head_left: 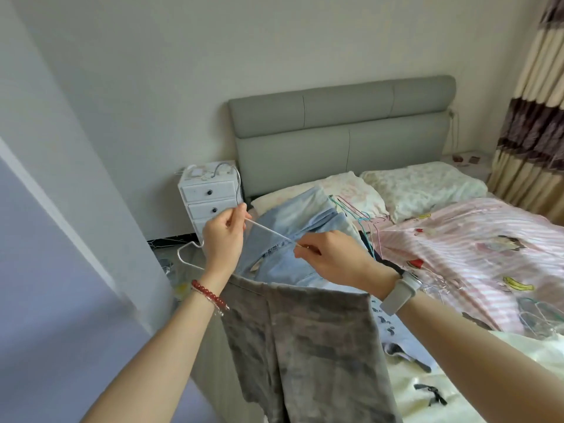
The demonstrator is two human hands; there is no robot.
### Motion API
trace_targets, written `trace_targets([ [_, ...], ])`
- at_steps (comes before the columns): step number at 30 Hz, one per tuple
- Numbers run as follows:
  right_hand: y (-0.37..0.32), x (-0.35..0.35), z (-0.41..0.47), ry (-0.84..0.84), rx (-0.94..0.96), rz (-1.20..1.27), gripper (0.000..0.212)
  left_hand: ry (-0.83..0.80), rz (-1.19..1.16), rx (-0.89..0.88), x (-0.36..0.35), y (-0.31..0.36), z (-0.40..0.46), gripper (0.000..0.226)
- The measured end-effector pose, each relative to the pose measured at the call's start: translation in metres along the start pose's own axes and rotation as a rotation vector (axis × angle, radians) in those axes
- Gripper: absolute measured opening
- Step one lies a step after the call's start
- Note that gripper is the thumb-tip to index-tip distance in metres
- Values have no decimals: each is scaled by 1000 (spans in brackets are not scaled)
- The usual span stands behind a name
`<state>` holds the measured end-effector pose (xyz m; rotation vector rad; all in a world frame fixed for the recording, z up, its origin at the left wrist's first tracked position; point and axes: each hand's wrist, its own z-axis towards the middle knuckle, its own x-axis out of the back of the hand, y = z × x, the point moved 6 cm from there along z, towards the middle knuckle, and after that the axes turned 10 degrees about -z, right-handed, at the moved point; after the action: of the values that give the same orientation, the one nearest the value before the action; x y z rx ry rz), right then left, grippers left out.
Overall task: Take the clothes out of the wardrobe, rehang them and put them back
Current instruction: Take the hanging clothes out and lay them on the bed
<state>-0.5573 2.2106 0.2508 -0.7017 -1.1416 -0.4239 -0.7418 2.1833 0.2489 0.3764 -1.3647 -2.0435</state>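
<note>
A grey mottled garment (308, 346) hangs folded over the lower bar of a white wire hanger (268, 231), held up in front of me over the bed's edge. My left hand (224, 239) grips the hanger's upper arm near its hook end. My right hand (332, 259) pinches the same thin arm further right. The hanger's bent left corner (186, 248) sticks out left of my left wrist. Light blue denim clothes (305, 221) lie in a heap on the bed behind the hanger.
Several coloured wire hangers (360, 218) lie by the pillows (424, 190). A pink striped quilt (476, 251) covers the bed. A white drawer unit (210, 196) stands beside the grey headboard (341, 129). A pale panel (61, 270) fills the left side.
</note>
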Motion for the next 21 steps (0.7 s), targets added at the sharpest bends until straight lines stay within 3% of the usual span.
trace_targets([
  [4, -2, 16, 41, 167, 54, 83, 24, 113, 68, -148, 3, 36, 46, 29],
  [8, 15, 22, 81, 297, 25, 245, 24, 167, 287, -388, -11, 70, 88, 22],
  [11, 47, 17, 111, 389, -79, 380, 23, 118, 360, -338, -32, 51, 112, 38],
  [14, 86, 4, 139, 460, -185, 459, 25, 27, 419, -291, -63, 9, 128, 39],
  [21, 240, -79, 203, 474, -500, 503, 23, -313, 560, -47, -175, -143, 175, 50],
])
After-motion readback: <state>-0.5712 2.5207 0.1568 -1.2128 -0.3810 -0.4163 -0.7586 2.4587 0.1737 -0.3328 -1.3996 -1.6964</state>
